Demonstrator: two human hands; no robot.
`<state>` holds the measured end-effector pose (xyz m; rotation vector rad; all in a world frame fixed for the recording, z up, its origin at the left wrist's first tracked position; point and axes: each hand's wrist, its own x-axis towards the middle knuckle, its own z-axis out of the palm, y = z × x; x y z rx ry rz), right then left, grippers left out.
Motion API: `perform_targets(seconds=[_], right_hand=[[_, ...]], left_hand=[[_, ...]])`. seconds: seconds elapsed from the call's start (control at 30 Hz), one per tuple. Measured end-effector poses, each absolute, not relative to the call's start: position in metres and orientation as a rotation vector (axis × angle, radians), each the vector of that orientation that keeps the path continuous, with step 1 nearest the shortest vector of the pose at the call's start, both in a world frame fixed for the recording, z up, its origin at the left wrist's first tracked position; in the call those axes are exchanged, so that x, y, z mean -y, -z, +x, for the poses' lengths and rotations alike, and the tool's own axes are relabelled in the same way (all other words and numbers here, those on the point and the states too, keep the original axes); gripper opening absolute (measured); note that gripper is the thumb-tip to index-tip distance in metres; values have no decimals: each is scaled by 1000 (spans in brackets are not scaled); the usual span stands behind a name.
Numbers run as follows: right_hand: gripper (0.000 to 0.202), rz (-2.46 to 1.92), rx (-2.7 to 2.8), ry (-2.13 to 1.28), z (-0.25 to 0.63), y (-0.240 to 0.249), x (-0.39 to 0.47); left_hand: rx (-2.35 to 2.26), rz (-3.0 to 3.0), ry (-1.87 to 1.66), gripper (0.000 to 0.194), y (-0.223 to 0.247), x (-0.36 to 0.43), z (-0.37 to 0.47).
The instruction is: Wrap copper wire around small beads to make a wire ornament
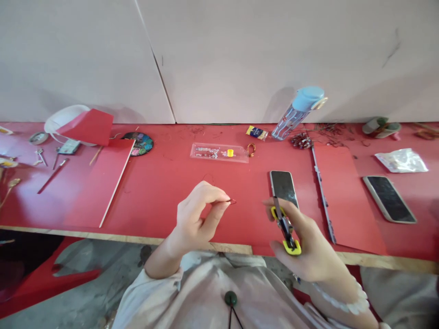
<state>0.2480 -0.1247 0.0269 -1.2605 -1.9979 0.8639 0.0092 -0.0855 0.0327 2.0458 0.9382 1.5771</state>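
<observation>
My left hand (pixel 199 212) is closed in a pinch, thumb and forefinger pressed together. A thin dark red cord (pixel 233 201) pokes out from the fingertips as a small loop, held just above the table. In my right hand (pixel 305 242) is a pair of yellow-and-black thread snips (pixel 285 228), lying between the thumb and fingers with a dark tip pointing away from me. The right hand is a short way to the right of the left one, apart from the cord. Behind its fingers lies a phone (pixel 284 185), partly covered.
On the red table (pixel 164 192), a clear bead tray (pixel 202 157) holds beads and a yellow piece. Behind stand a blue-lidded bottle (pixel 298 112) and a small packet (pixel 256 133). Red boards (pixel 346 196) lie at both sides. A second phone (pixel 390 199) rests right, a white container (pixel 55 121) left.
</observation>
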Motion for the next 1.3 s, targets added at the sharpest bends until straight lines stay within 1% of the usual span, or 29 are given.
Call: perform_targets(seconds=[0.07,0.13,0.23,0.33,0.5,0.83,1.13,1.3], right_hand=[[69,-1261,2033,-715,242,-34,115],[69,-1201,2116,-603,236,-41,106],[69,-1119,2202,-437,227,-47,96],[67,-1047,2226,-356,223,-48,93],[57,-975,2249,-250,220,-47,95],[47,-968,2262,-190,221,-47,99],[48,-979,2267,-206,219,-51,101],[46,-1017,2269,-226,220,-52,104]], left_hand=[[-903,1991,-1579,5,-36,89,11],[-879,1957,-1569,4,-40,93,12],[-886,1937,-1554,11,-44,100,13],[-898,1917,-1566,15,-47,103,14],[-852,1856,-1605,15,-48,105,15],[-847,1909,-1565,10,-48,108,14],[-834,1906,-1577,12,-47,109,14],[-819,1931,-1593,8,-46,107,13]])
